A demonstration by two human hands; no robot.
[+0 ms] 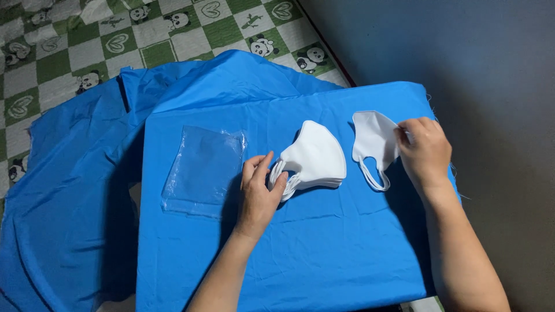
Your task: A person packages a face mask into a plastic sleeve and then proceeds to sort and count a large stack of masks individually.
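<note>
Item one, a stack of white face masks (315, 159) lying mid-tabletop on the blue cloth (324, 254), where we record our left hand (261, 190) pinching the bundled ear loops at the stack's left edge between thumb and fingers. Item two, a single white mask (373, 141) just right of the stack and apart from it, its far corner gripped by the closed fingers of our right hand (425, 151), ear loop trailing toward us. Surrounding entries: a clear plastic bag (203, 170) flat to the left of our left hand, nothing between it and the stack but that hand; spare blue fabric (69, 190) draped off the left side; a green-and-white panda-print mat (87, 46) beyond.
</note>
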